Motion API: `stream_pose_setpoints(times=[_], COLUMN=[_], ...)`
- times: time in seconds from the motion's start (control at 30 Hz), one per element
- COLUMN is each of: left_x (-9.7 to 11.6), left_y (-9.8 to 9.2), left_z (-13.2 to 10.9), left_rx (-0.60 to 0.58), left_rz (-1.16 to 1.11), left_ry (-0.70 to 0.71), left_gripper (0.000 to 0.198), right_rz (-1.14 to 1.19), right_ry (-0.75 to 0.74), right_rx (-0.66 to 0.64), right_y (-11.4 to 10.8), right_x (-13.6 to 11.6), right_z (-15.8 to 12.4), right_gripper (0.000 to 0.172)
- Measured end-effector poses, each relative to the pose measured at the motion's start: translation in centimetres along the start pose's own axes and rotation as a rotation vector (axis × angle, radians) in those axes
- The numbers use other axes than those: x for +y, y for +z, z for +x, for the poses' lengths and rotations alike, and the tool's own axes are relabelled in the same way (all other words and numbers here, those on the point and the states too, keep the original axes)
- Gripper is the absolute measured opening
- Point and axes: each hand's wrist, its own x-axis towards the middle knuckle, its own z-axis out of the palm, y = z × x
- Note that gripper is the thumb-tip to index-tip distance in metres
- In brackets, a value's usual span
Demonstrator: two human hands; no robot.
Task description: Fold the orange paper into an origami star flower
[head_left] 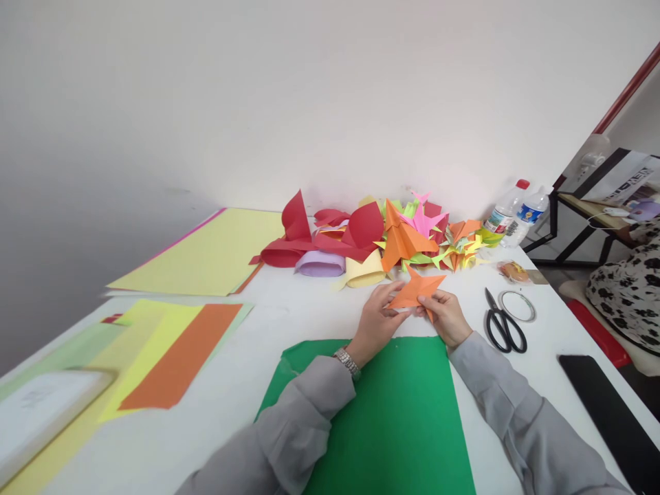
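Note:
An orange folded paper star (415, 289) is held up between my two hands, above the far edge of a green sheet (397, 412). My left hand (375, 322), with a metal watch at the wrist, has its fingers and thumb closed around the star's left point. On the lower right side of the star, my right hand (446, 319) pinches it, thumb on top. The fingers of that hand are partly hidden under the paper. Behind the hands lies a heap of folded paper, with a large orange folded piece (403, 240) and a pink star (423, 221).
Black-handled scissors (504, 330) and a tape roll (518, 306) lie to the right, near a black flat object (613, 412). Two plastic bottles (524, 216) stand by the wall. Coloured sheets (180, 357) and a white box (51, 412) are left. A person (626, 295) sits at right.

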Motion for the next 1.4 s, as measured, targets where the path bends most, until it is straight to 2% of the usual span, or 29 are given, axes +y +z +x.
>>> stream_pose_setpoints(times=[0.13, 0.33, 0.5, 0.57, 0.73, 0.93, 1.07, 1.23, 1.4], left_x=[-0.5, -0.7, -0.4, -0.2, 0.5, 0.7, 0.7, 0.6, 0.4], left_y=[-0.2, -0.4, -1.1, -1.3, -1.2, -0.8, -0.6, -0.5, -0.5], left_z=[-0.1, 0.1, 0.5, 0.6, 0.7, 0.5, 0.5, 0.7, 0.7], left_rx=[-0.015, -0.008, -0.075, -0.112, -0.105, -0.038, 0.005, -0.038, -0.089], left_rz=[0.157, 0.165, 0.11, 0.075, -0.005, 0.005, -0.108, -0.184, -0.158], left_ry=[0.084, 0.146, 0.085, 0.059, -0.049, -0.135, -0.179, -0.239, -0.266], left_gripper=[0.017, 0.011, 0.009, 0.01, 0.018, 0.021, 0.035, 0.042, 0.046], right_rz=[0.038, 0.019, -0.011, -0.027, -0.057, -0.141, -0.148, -0.146, -0.157], right_ry=[0.02, 0.021, 0.094, 0.101, 0.044, -0.005, 0.002, -0.001, 0.004], right_rx=[0.01, -0.07, -0.137, -0.156, -0.199, -0.216, -0.202, -0.156, -0.157], right_y=[0.1, -0.3, -0.5, -0.5, -0.6, -0.5, -0.5, -0.3, 0.0], right_x=[-0.1, -0.1, -0.6, -0.7, -0.5, -0.2, -0.1, -0.2, -0.4], right_z=[0.1, 0.1, -0.1, 0.0, 0.0, -0.2, -0.1, -0.2, -0.3], right_gripper=[0.02, 0.018, 0.018, 0.019, 0.019, 0.019, 0.021, 0.023, 0.025])
